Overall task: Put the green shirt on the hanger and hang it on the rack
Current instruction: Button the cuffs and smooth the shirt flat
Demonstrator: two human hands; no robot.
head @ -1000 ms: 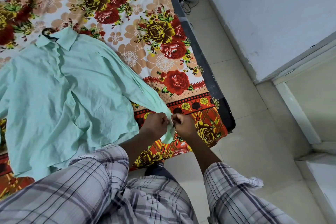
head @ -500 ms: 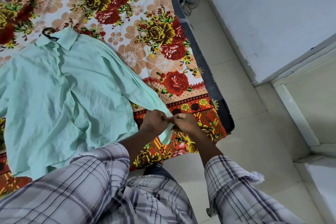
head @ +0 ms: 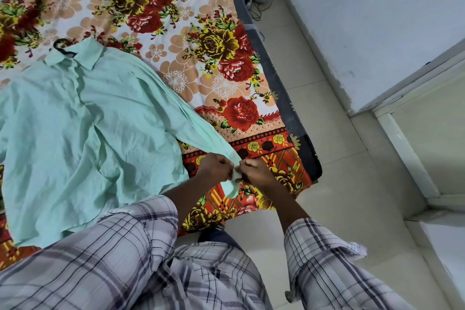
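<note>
On a bed spread with a floral sheet (head: 176, 33), the green shirt (head: 83, 128) lies flat, a dark hanger (head: 61, 45) hook showing at its collar. At the bed's near corner I see my left hand (head: 217, 167) and right hand (head: 256, 171), both pinched on the sleeve cuff (head: 234, 178).

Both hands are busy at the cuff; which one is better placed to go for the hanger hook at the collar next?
Left, probably. The left hand is on the shirt's side of the cuff, nearer the hanger hook; the right hand would have to cross over it.
</note>
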